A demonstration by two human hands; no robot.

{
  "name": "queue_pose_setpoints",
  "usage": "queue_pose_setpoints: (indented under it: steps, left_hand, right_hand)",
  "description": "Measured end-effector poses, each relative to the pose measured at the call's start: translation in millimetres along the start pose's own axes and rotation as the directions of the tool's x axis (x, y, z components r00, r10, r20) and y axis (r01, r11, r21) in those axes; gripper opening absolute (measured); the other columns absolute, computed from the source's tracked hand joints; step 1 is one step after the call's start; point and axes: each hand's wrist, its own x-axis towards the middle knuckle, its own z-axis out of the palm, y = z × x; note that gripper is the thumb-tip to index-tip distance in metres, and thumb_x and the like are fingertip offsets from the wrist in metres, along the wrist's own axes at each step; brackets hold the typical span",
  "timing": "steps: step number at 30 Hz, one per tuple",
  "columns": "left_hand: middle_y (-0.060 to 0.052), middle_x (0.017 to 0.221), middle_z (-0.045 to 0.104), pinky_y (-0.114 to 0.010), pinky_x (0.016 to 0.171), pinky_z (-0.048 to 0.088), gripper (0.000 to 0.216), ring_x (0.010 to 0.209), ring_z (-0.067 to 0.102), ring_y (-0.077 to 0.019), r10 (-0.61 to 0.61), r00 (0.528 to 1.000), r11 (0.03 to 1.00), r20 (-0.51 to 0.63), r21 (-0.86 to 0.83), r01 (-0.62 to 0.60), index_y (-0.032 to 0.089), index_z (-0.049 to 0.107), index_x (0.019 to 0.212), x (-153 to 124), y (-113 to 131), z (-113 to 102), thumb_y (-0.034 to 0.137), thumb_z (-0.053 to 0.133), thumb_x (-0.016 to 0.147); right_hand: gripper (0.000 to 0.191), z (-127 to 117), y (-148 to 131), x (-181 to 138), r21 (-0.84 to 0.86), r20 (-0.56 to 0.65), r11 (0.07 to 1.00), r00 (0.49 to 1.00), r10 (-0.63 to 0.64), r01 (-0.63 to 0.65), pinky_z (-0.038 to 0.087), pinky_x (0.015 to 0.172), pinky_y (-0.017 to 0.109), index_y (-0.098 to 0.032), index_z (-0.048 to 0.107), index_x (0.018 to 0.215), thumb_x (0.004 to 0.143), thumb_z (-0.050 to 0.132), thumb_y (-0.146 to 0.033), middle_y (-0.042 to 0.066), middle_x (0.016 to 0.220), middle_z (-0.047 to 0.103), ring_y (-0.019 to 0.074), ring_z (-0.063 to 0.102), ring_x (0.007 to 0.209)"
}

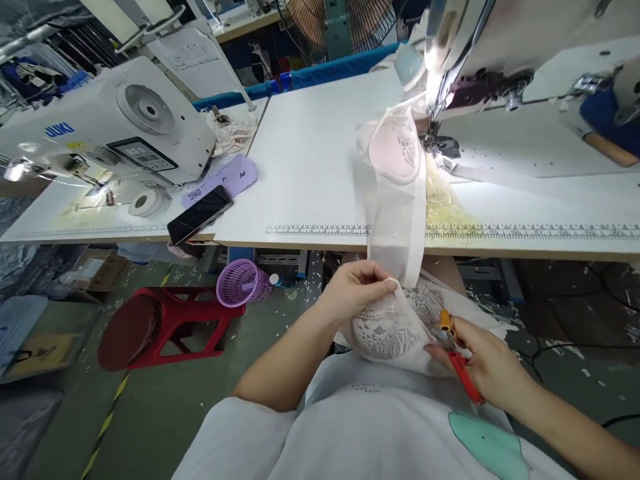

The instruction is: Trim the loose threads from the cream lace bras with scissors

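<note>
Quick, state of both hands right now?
Left hand: closed, thumb and fingers pinching the edge of the white lace garment.
Right hand: closed, holding the red-and-orange scissors.

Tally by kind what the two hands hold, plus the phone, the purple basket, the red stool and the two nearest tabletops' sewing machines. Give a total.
White lace garment, in the left hand: 1
Scissors, in the right hand: 1
Phone: 1
Basket: 1
Stool: 1
Sewing machines, left and right: 2
Total: 7
</note>
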Motion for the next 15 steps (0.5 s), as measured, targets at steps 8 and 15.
queue_pose_setpoints:
  steps: [8, 15]
  left_hand:
    - [0.001, 0.064, 0.064, -0.02, 0.058, 0.045, 0.018, 0.061, 0.056, -0.0089, 0.097, 0.989, 0.994, -0.111, -0.037, -0.101, 0.016, 0.066, 0.06, 1.9, -12.4, -12.9, 0.025, 0.081, 0.055]
    - [0.0, 0.069, 0.064, -0.023, 0.062, 0.048, 0.015, 0.065, 0.058, -0.0112, 0.161, 0.982, 0.969, -0.097, 0.202, -0.139, 0.017, 0.064, 0.067, 5.9, -9.5, -17.1, 0.028, 0.074, 0.065]
  right_hand:
    - [0.03, 2.1, -1.7, -0.3, 0.231, 0.034, 0.939, 0.967, 0.254, -0.255, 0.046, 0.05, 0.027, -0.025, 0.039, 0.065, 0.074, 0.057, -0.048, 0.002, 0.066, 0.06, 0.0155, 0.051, 0.057]
    - [0.036, 1.3, -5.1, 5.3, 0.209, 0.022, 0.947, 0.969, 0.245, -0.244, 0.04, 0.043, 0.026, -0.025, 0.041, 0.064, 0.075, 0.055, -0.057, -0.002, 0.055, 0.05, 0.0143, 0.044, 0.049]
